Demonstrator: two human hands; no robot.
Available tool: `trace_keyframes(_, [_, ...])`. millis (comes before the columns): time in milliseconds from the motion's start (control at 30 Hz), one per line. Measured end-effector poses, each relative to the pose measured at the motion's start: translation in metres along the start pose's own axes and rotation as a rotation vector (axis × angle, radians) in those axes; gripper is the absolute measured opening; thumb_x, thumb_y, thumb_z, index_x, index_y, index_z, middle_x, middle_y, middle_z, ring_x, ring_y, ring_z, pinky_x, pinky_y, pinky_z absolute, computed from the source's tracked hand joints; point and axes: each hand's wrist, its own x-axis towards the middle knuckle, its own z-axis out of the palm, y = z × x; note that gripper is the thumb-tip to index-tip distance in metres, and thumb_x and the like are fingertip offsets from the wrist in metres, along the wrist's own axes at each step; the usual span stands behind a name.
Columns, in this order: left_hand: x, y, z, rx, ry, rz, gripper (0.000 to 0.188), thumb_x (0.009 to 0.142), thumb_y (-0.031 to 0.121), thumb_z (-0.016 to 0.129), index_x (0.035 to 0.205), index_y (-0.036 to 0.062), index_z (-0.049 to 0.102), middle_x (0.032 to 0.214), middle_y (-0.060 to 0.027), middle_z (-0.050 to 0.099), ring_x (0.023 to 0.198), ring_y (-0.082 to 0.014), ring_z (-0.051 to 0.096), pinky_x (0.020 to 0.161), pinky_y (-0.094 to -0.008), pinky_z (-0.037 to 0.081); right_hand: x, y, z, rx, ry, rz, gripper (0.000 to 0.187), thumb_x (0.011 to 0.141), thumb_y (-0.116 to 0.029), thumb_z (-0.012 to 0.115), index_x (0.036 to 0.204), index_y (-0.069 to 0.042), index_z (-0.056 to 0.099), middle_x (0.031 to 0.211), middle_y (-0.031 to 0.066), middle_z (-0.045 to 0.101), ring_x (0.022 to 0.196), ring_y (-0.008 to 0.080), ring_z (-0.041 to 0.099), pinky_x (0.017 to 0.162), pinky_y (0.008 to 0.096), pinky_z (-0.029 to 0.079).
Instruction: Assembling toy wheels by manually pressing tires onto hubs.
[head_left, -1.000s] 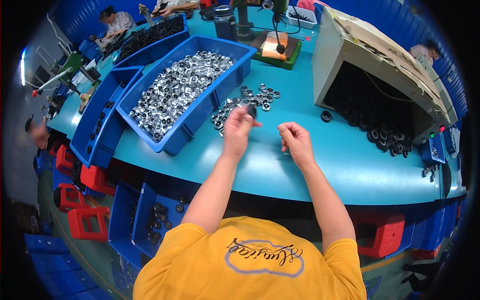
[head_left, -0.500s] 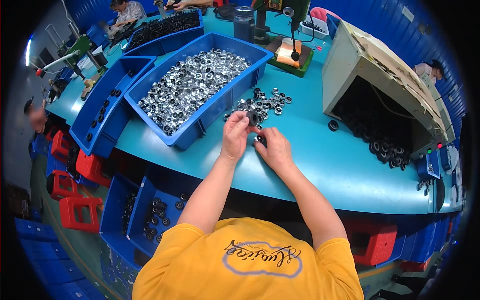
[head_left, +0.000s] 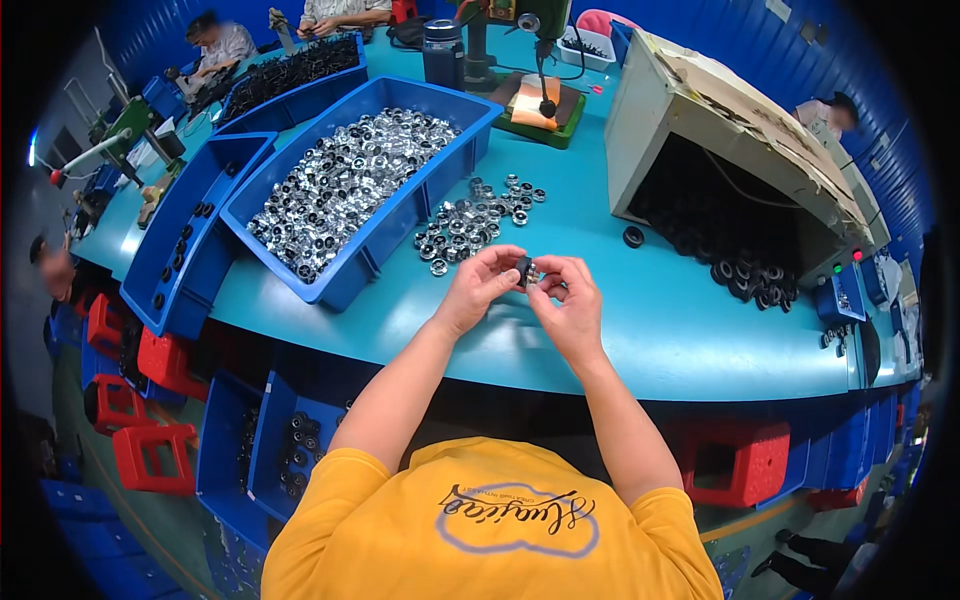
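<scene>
My left hand [head_left: 478, 292] pinches a small black rubber tyre [head_left: 523, 267] above the near part of the table. Against its right side, my right hand [head_left: 570, 306] holds a small shiny chrome wheel hub [head_left: 533, 278]. The two pieces touch, but my fingers partly cover them and I cannot tell how far one sits in the other. Just beyond my hands, a loose group of chrome hubs [head_left: 478, 215] lies on the teal table [head_left: 430, 345]. To the left stands a large blue bin [head_left: 425, 190] full of similar hubs.
A narrower blue bin [head_left: 215, 265] holds a few black wheels. On the right, an open-fronted metal box [head_left: 625, 150] has black tyres [head_left: 760, 282] spilling out. A bench press [head_left: 545, 85] stands at the back. Red stools [head_left: 150, 455] stand below left. Other people sit across the table.
My right hand has lifted a hub from the table and brought it against the tyre. My left hand has lowered and turned the tyre toward it. The whole view has shifted slightly.
</scene>
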Motion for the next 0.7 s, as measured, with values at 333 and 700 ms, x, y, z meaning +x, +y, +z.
trace_keyframes(333, [-0.002, -0.003, 0.0, -0.06, -0.038, -0.043, 0.036, 0.103, 0.012, 0.066, 0.135, -0.002, 0.058, 0.126, -0.0132, 0.067, 0.114, -0.0215, 0.066, 0.096, -0.0384, 0.06, -0.001, 0.017, -0.005, 0.157, -0.014, 0.057, 0.032, 0.09, 0.003, 0.077, 0.12, 0.001, 0.069, 0.124, 0.0092, 0.061, 0.099, 0.0151, 0.069, 0.086, 0.0264, 0.06])
trace_keyframes(700, [-0.001, -0.004, 0.0, -0.043, -0.044, -0.087, 0.042, 0.106, 0.017, 0.062, 0.142, -0.0033, 0.056, 0.131, -0.0125, 0.066, 0.118, -0.0216, 0.065, 0.102, -0.039, 0.057, -0.003, 0.004, 0.0, -0.139, 0.109, -0.069, 0.028, 0.082, -0.002, 0.083, 0.109, -0.006, 0.076, 0.108, 0.0084, 0.072, 0.09, 0.0185, 0.073, 0.08, 0.0306, 0.062])
